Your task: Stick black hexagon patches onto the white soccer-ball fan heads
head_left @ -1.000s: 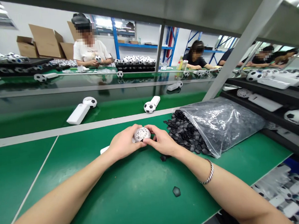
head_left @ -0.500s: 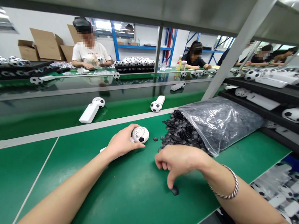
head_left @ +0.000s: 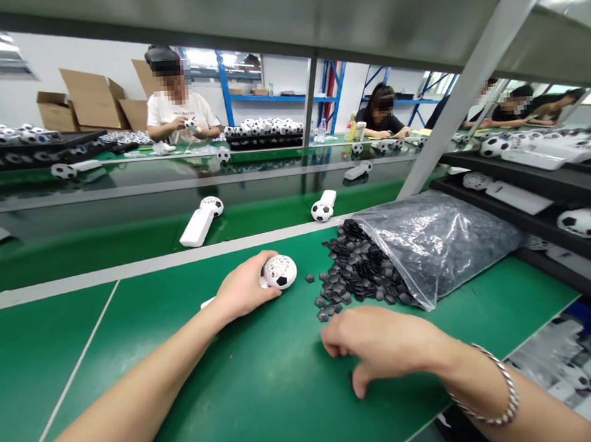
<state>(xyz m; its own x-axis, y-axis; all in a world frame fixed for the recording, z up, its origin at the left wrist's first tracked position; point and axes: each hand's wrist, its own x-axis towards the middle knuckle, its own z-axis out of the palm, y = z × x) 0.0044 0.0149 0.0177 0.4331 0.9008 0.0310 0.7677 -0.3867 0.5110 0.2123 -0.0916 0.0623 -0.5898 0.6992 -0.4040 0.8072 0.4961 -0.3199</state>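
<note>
On the green table (head_left: 266, 396), my left hand (head_left: 244, 287) clamps the football-patterned head (head_left: 280, 272), its handle (head_left: 208, 302) mostly hidden. My right hand (head_left: 383, 339), thumb and fingers apart, nearly covers one dark piece (head_left: 352, 377).

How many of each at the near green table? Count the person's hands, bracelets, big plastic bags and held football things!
Hands: 2 (left hand, right hand)
Bracelet: 1
Plastic bag: 1
Held football thing: 1
Total: 5
Black pieces are too heaped to count.
</note>
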